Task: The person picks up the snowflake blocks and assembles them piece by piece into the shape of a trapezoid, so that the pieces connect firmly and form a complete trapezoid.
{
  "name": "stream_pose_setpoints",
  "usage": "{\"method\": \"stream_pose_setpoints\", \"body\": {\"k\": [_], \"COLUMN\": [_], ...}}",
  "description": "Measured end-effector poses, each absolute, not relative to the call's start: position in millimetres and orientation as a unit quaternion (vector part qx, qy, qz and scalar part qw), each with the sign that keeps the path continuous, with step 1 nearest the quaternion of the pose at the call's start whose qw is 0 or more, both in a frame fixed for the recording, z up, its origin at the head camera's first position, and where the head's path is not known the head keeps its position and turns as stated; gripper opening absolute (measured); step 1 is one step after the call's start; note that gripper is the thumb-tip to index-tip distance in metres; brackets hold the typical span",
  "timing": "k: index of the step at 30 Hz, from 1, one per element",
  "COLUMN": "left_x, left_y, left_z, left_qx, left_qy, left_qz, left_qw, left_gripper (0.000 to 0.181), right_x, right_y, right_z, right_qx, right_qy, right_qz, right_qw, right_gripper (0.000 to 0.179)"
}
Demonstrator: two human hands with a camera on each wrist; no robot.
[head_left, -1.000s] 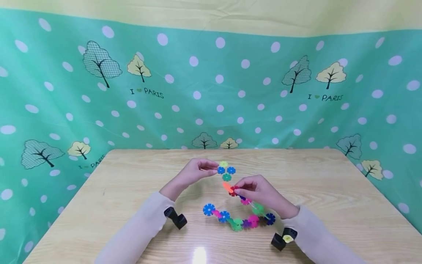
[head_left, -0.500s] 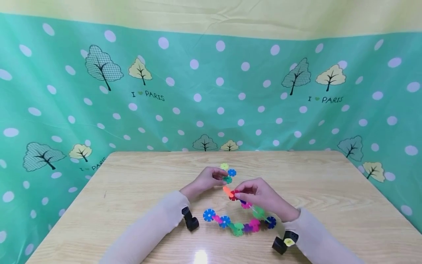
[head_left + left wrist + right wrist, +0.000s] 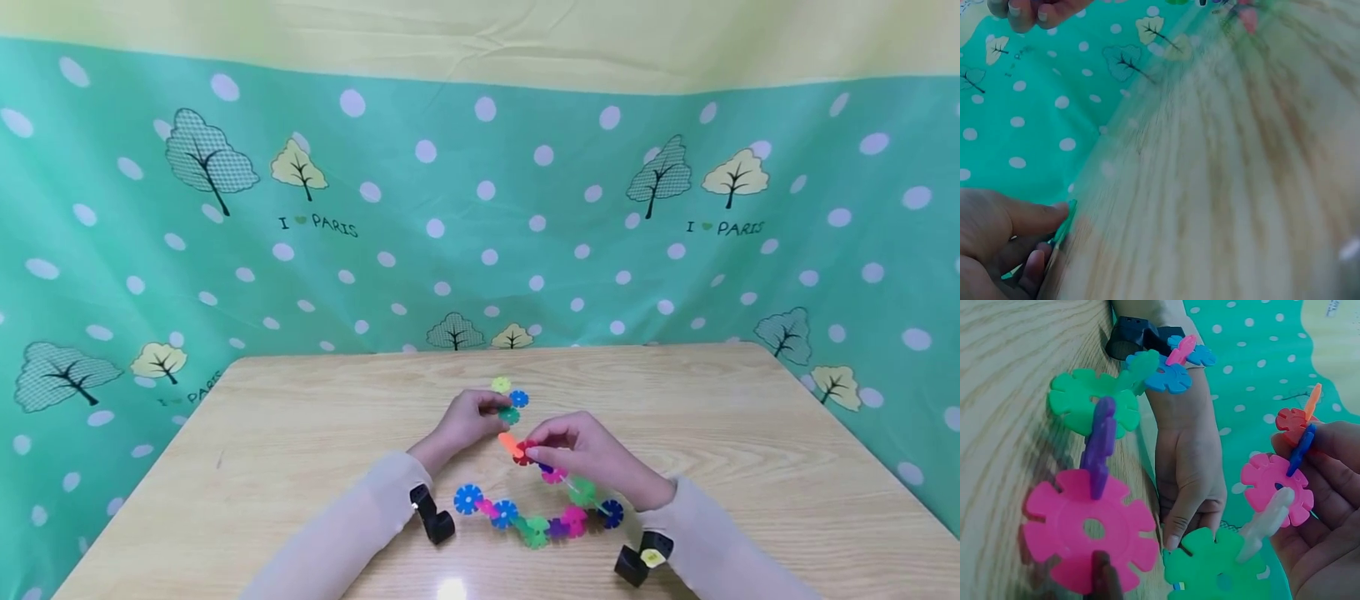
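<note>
In the head view my right hand (image 3: 592, 450) pinches the red snowflake disc (image 3: 524, 453) near the end of a linked chain. An orange disc (image 3: 510, 444) sticks out past it, edge-on. Thumb and fingers of my left hand (image 3: 467, 421) pinch a loose green snowflake disc (image 3: 509, 415); in the left wrist view a sliver of this green disc (image 3: 1065, 225) shows at the thumb tip. The chain curves below my hands through a pink disc (image 3: 1091, 531), a purple disc (image 3: 1099, 447) and others to a blue disc (image 3: 468, 499) at its far end.
Beyond my left hand lie a loose blue disc (image 3: 519, 398) and a yellow disc (image 3: 501, 384). They rest on the wood-grain table (image 3: 315, 450), whose back edge meets a green dotted curtain (image 3: 405, 283). Black wrist cameras sit on both sleeves.
My left hand has moved from the blue disc at the back, nearer to me, and now pinches the green disc. My right hand keeps its hold on the red disc, nearly still.
</note>
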State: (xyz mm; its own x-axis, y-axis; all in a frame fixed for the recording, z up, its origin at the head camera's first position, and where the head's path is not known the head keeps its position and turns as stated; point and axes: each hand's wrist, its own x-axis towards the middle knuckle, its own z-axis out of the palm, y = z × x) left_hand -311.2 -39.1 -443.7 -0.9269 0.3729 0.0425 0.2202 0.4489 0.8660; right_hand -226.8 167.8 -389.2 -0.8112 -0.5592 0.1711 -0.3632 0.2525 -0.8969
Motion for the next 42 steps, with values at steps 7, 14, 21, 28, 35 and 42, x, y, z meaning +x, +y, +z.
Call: {"method": "stream_pose_setpoints", "body": {"k": [7,14,21,28,35,42], "left_x": [-308.0,-303.4,-297.7,-295.7,-293.2,-284.5], "left_y": [-38.1,-39.1,-47.9,-56.4,-63.2,-69.5], "left_z": [-451.2,-452.7,-449.3,-445.4,-426.3,-401.4], "left_qx": [0.177,0.178,0.153,0.136,0.135,0.138], "left_qy": [0.85,0.853,0.853,0.844,0.829,0.808], "left_qz": [0.491,0.485,0.493,0.514,0.539,0.571], "left_qw": [0.068,0.071,0.073,0.075,0.059,0.054], "left_gripper": [0.031,0.037,0.035,0.027,0.018,0.017], "right_x": [-224.3,-222.4,-220.9,-220.1,-224.9,-227.4], "right_y": [166.8,167.1,166.7,166.0,166.4,167.2], "right_z": [-391.0,-393.8,-399.1,-394.7,-389.6,-390.1], "right_qx": [-0.282,-0.276,-0.271,-0.265,-0.254,-0.248], "right_qy": [0.789,0.792,0.791,0.796,0.8,0.802], "right_qz": [-0.536,-0.536,-0.539,-0.537,-0.538,-0.54], "right_qw": [0.1,0.098,0.104,0.091,0.075,0.06], "right_gripper": [0.016,0.016,0.015,0.015,0.015,0.015]}}
